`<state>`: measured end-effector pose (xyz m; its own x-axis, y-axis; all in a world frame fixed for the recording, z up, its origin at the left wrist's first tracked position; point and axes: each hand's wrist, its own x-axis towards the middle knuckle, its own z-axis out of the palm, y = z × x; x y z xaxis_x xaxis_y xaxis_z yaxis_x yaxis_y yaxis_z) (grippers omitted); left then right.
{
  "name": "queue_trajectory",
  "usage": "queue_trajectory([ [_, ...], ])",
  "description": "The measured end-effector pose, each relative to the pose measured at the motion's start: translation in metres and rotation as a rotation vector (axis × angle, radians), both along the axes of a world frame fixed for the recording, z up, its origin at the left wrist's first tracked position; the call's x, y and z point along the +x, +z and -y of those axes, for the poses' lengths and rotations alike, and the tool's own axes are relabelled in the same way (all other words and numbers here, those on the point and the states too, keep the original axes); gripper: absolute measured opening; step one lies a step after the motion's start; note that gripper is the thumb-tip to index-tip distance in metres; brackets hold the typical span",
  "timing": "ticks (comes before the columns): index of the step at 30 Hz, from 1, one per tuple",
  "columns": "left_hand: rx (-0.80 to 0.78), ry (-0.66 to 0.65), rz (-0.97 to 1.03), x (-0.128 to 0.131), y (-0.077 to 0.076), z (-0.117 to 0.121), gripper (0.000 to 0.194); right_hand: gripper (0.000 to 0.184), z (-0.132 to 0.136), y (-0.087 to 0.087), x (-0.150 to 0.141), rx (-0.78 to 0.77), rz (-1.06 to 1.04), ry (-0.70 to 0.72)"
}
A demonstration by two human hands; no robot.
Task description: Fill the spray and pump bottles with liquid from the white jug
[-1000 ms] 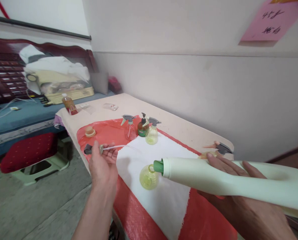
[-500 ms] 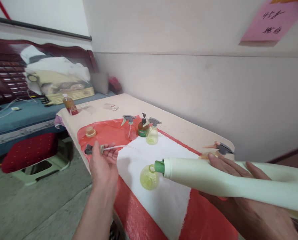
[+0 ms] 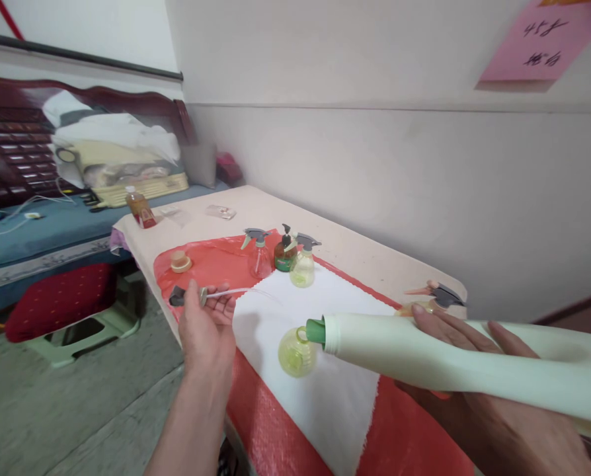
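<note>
- Left hand [image 3: 207,334]: palm up, thumb holding spray head [image 3: 177,296]; its dip tube [image 3: 236,290] points toward right hand's side.
- Right hand [image 3: 496,416]: wrapped around pale green jug [image 3: 399,347], tipped sideways.
- Open yellow bottle [image 3: 295,360]: between the hands, upright on white cloth [image 3: 345,410], free of both.
- Green spout [image 3: 316,331], left of right hand, is at bottle's mouth; contact unclear.
- Yellow spray bottle [image 3: 302,270]: beyond the hands.
</note>
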<state>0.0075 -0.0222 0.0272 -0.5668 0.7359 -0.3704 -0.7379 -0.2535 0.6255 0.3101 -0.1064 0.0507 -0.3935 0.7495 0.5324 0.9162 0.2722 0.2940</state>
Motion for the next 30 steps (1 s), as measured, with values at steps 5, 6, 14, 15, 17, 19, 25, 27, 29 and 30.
queue_trajectory([
  [5, -0.001, -0.005, 0.004, 0.001, 0.000, 0.000, 0.028, 0.039, 0.001, -0.001, 0.001, -0.023, 0.010, -0.014],
  [6, -0.002, -0.003, 0.001, 0.001, -0.001, 0.000, 0.028, 0.041, 0.001, 0.000, 0.001, -0.008, 0.011, -0.007],
  [14, -0.018, 0.006, -0.002, 0.001, -0.001, -0.001, 0.029, 0.046, -0.002, 0.003, -0.002, 0.095, 0.062, 0.024],
  [15, -0.018, 0.006, -0.004, 0.001, -0.001, -0.001, 0.029, 0.045, -0.002, 0.003, -0.001, 0.095, 0.069, 0.020],
  [17, -0.016, 0.005, -0.006, 0.001, -0.001, -0.001, 0.029, 0.043, -0.001, 0.004, -0.002, 0.088, 0.090, 0.017],
  [19, -0.013, 0.005, -0.005, 0.001, -0.001, -0.001, 0.029, 0.041, 0.000, 0.006, -0.003, 0.088, 0.100, 0.015],
  [25, -0.008, 0.002, -0.006, 0.000, -0.001, 0.000, 0.029, 0.038, 0.001, 0.008, -0.006, 0.075, 0.076, 0.014],
  [27, -0.006, -0.001, 0.000, -0.001, -0.001, 0.000, 0.029, 0.037, 0.000, 0.009, -0.006, 0.088, 0.085, 0.019],
  [29, -0.004, -0.004, 0.006, -0.001, -0.001, 0.000, 0.029, 0.037, 0.000, 0.011, -0.006, 0.091, 0.087, 0.018],
  [30, -0.005, -0.005, 0.008, -0.001, -0.001, 0.000, 0.029, 0.036, 0.000, 0.012, -0.007, 0.094, 0.088, 0.017],
])
